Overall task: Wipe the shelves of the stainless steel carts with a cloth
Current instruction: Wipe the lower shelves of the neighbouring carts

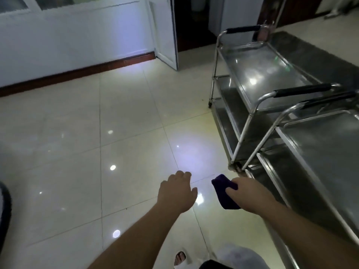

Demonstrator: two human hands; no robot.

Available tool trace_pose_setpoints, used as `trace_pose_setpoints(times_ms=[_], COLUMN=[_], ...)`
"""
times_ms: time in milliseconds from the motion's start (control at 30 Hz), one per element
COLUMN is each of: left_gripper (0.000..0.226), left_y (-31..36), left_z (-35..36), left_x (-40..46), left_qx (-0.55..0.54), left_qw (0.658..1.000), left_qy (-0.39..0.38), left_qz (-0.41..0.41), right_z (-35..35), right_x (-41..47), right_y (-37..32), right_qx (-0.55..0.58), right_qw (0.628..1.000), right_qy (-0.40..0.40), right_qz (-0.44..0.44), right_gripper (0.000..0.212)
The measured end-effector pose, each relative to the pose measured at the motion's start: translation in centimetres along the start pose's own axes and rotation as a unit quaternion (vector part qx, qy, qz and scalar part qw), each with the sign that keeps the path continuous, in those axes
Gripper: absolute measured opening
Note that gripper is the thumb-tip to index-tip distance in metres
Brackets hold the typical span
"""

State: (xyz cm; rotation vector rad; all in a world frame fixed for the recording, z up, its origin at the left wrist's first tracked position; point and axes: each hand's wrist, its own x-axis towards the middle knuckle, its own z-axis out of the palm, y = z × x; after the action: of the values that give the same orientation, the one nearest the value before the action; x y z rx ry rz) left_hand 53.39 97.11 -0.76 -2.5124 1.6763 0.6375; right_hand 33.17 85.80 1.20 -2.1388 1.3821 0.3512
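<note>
I am looking down at my two hands over the shiny tile floor (97, 123). My right hand (246, 193) is gripping the purple cloth (223, 188), with the fingers curled round it. The cloth is sticking out on the left side of that hand and hanging down a little. My left hand (177, 191) is holding nothing; its fingers are loosely bent and pointing down at the floor. The cloth is sitting between my two hands, just beside the left one but not touching it.

The near steel cart (318, 152) is standing just to the right of my right hand, and the cloth is not touching its shelves. The far steel cart (258, 72) is standing behind it, well apart from the cloth. Both carts are showing black handles and shiny trays.
</note>
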Motion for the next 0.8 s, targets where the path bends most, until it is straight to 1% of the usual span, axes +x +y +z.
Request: trace_pose_setpoints(times_ms=[67, 200, 433, 567, 800], left_gripper=[0.054, 0.055, 0.058, 0.059, 0.058], left_y=[0.9, 3.3, 8.6, 11.4, 16.9], left_z=[-0.8, -2.1, -5.1, -6.3, -7.2], left_x=[2.8, 8.8, 17.3, 21.4, 28.0], left_qx=[0.015, 0.046, 0.074, 0.092, 0.134], left_qw=[0.999, 0.995, 0.991, 0.985, 0.961], left_qy=[-0.009, -0.022, -0.032, -0.040, -0.073], left_qz=[0.036, 0.081, 0.111, 0.141, 0.230], right_z=[-0.9, -3.0, -8.1, -10.6, -11.7], right_x=[1.2, 4.6, 10.9, 13.0, 14.4], right_y=[0.8, 2.8, 7.8, 10.5, 14.8], right_qx=[0.022, 0.060, 0.104, 0.135, 0.190], right_qw=[0.999, 0.996, 0.990, 0.983, 0.955], right_qy=[0.006, 0.014, 0.037, 0.048, 0.075], right_qz=[0.027, 0.058, 0.091, 0.115, 0.214], right_gripper=[0.023, 0.022, 0.024, 0.024, 0.027])
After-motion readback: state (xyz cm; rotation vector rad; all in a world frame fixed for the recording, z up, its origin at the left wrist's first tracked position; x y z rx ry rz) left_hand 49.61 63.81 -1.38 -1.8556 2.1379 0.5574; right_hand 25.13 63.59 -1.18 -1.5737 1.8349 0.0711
